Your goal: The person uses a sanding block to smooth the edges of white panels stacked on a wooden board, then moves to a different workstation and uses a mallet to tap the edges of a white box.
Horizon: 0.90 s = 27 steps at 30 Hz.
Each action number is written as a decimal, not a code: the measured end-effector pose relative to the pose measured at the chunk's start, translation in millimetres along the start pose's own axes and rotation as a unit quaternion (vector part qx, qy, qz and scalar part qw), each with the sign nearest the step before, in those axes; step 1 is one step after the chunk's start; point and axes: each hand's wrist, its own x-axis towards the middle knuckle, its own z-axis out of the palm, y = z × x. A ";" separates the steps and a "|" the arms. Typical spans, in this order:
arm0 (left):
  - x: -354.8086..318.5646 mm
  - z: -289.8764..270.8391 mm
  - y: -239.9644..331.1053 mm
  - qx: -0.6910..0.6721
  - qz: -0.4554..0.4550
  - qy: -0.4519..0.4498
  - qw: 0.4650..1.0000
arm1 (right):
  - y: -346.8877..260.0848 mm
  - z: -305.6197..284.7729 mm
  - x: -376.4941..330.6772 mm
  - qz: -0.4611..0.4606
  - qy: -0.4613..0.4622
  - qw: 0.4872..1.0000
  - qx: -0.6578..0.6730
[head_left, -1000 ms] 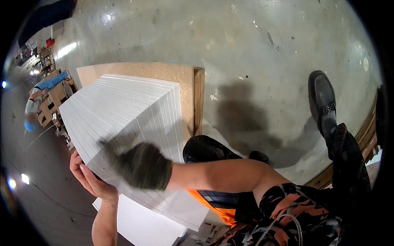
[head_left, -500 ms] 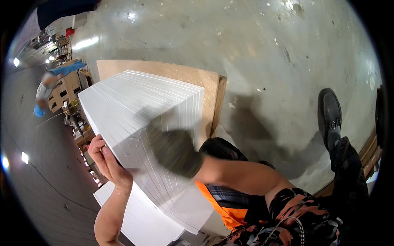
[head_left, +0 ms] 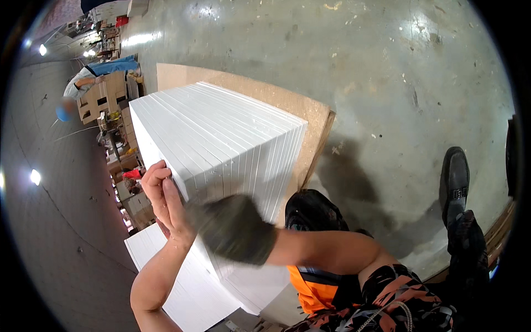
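Observation:
A thick stack of white boards (head_left: 221,122) stands in the middle of the view, its edges showing as many thin layers. My bare left hand (head_left: 168,202) is at the stack's near left corner, fingers close together and bent over the edge of the outermost board. My right hand (head_left: 235,229), in a dark grey-green glove, is right beside it, in front of the stack's near side. Motion smears the glove, and its fingers cannot be made out. Whether it touches the boards is unclear.
Under the stack lies a brown board (head_left: 326,119) on the grey floor (head_left: 387,66). A lower white stack (head_left: 182,276) adjoins at the bottom left. An orange and black item (head_left: 315,285) is by my right forearm. Another person (head_left: 83,80) is among cartons at far left.
My gloved right hand has moved down and left along the stack's side, close to my left hand. My left hand stays at the corner, with its fingers straighter. The whole view has shifted slightly.

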 end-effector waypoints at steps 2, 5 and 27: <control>-11.1 3.6 -7.3 -0.004 -0.070 0.021 0.997 | -14.1 5.9 0.6 -0.060 0.074 0.995 -0.032; -4.5 -3.0 -2.2 -0.013 -0.005 0.008 1.000 | 24.7 15.0 -21.5 0.066 0.001 0.998 -0.021; 0.9 -0.3 0.6 -0.107 -0.046 0.068 0.991 | 43.8 42.3 -24.5 0.202 -0.057 0.978 0.008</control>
